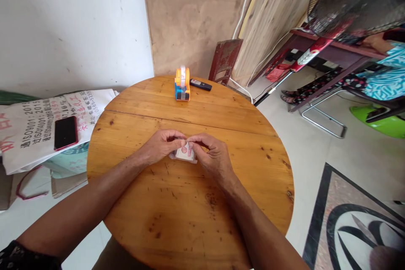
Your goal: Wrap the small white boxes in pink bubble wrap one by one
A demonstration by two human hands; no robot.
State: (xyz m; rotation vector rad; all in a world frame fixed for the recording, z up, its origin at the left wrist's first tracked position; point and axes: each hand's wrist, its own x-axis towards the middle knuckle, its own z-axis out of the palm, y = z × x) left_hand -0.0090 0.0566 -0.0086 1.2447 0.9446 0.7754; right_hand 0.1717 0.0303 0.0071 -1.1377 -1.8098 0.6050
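Observation:
A small white packet with red print (186,152) lies at the middle of the round wooden table (177,211), with clear wrapping around its edges. My left hand (163,145) pinches its upper left edge between thumb and fingers. From the other side, my right hand (211,154) grips the upper right edge the same way. The fingertips of both hands nearly meet at the packet's top. Fingers cover part of the print.
An orange and blue tape dispenser (182,85) and a black remote (201,85) sit at the table's far edge. Left are a phone (66,133) and white sacks (38,114). A chair (225,61), a fan (357,0) and a seated person (386,74) are beyond.

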